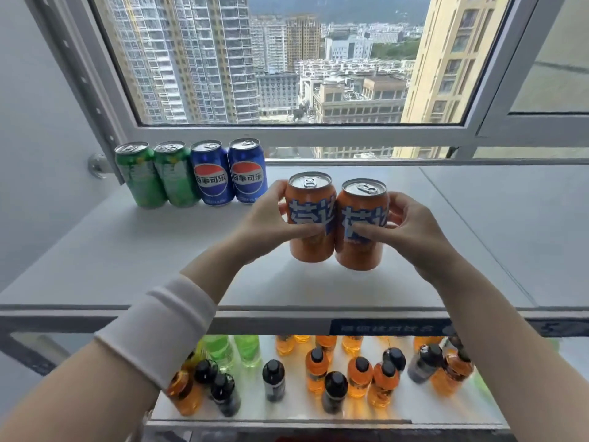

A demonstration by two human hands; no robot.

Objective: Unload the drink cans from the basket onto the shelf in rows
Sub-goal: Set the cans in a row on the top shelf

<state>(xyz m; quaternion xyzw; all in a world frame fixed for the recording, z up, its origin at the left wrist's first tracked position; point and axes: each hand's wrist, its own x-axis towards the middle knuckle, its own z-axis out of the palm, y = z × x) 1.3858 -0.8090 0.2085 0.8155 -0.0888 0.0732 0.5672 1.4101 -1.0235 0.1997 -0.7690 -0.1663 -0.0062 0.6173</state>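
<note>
Two orange cans are on their way to the shelf (127,250). The left hand (271,224) is wrapped around the left orange can (310,218), and the right hand (411,228) is wrapped around the right orange can (361,224). The two cans touch side by side and lean a little, just above the shelf top — or maybe just resting on it; it is hard to tell.

Four cans already stand in a row at the back left: two green cans (159,175) and two blue cans (229,173).

Next, I think, the orange cans should go right of the blue ones to carry on the row, stood up straight, then let go.

The cans are round, smooth metal with shiny silver tops and pull tabs. The shelf is flat, plain and pale grey. The basket is not in view.
</note>
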